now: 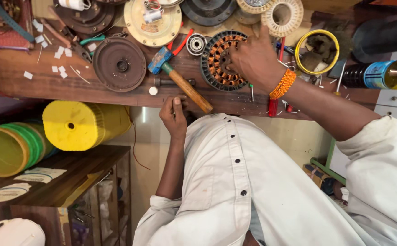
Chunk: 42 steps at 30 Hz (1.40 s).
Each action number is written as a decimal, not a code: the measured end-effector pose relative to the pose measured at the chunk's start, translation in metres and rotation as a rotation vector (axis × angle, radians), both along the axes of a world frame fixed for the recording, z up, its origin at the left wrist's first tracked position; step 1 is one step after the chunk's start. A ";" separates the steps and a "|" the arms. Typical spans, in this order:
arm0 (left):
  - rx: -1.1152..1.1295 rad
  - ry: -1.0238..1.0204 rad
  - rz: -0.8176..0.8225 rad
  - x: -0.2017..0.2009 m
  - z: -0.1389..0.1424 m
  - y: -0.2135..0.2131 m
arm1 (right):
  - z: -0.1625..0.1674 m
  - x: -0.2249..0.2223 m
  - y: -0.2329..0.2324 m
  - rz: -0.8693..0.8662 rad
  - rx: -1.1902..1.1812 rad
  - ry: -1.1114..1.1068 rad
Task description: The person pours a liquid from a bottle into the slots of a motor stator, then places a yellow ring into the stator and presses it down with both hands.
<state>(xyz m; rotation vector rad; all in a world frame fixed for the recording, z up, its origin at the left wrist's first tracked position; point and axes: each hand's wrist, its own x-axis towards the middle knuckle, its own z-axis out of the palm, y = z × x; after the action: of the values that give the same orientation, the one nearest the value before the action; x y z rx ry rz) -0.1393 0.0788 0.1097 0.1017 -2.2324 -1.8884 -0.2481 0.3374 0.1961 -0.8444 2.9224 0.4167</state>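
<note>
My right hand [253, 59] rests on a round motor stator [216, 59] with copper windings, fingers closed on its middle, an orange thread band at the wrist. My left hand [174, 116] sits at the near edge of the wooden bench [34, 82], fingers curled, touching the edge close to the end of a hammer's wooden handle. The hammer [180, 79] with a blue head lies diagonally on the bench between the two hands. A small dark bolt [171, 82] lies under the hammer handle.
A dark round motor cover [119, 64] and a cream round cover [153, 20] lie left of the stator. A bearing [196, 44], yellow ring [317, 51], bottle [380, 74] and red-handled tools crowd the bench. Yellow and green containers [82, 124] stand on a shelf below left.
</note>
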 end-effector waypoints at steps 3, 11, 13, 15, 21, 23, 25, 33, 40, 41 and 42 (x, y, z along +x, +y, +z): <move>0.020 -0.036 0.046 0.002 -0.002 -0.002 | -0.006 -0.006 0.006 -0.001 0.004 -0.161; -0.030 -0.018 -0.002 -0.005 -0.006 -0.003 | -0.014 -0.012 0.006 -0.057 -0.179 -0.171; -0.005 -0.045 -0.041 -0.004 -0.004 -0.001 | -0.006 -0.011 0.010 -0.143 -0.256 -0.228; -0.013 -0.066 -0.070 -0.002 0.003 -0.001 | 0.008 -0.010 0.019 -0.225 -0.371 -0.305; 0.200 -0.137 -0.304 -0.017 0.030 0.023 | 0.057 0.031 0.092 -0.523 -1.051 -0.430; 0.393 -0.133 -0.427 -0.018 0.041 0.046 | 0.055 0.065 0.118 -0.626 -1.188 -0.414; 0.344 -0.117 -0.562 -0.015 0.058 0.064 | 0.034 0.105 0.126 -0.574 -1.321 -0.219; 0.031 0.215 -0.853 -0.026 0.156 0.139 | -0.026 0.201 0.178 -0.723 -1.989 -0.439; -0.205 0.648 -1.108 -0.067 0.223 0.273 | -0.017 0.209 0.296 -0.586 -2.111 -0.258; -0.217 0.691 -1.158 -0.070 0.228 0.296 | -0.021 0.206 0.309 -0.714 -2.133 -0.151; -0.217 0.726 -1.184 -0.075 0.230 0.325 | -0.028 0.204 0.321 -0.847 -2.150 -0.047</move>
<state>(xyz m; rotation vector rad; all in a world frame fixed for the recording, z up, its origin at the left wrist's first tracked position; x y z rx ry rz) -0.2142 0.4043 0.3398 -1.9339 -1.9789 -1.5316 -0.0437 0.6582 0.1677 0.6129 2.0666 -2.7010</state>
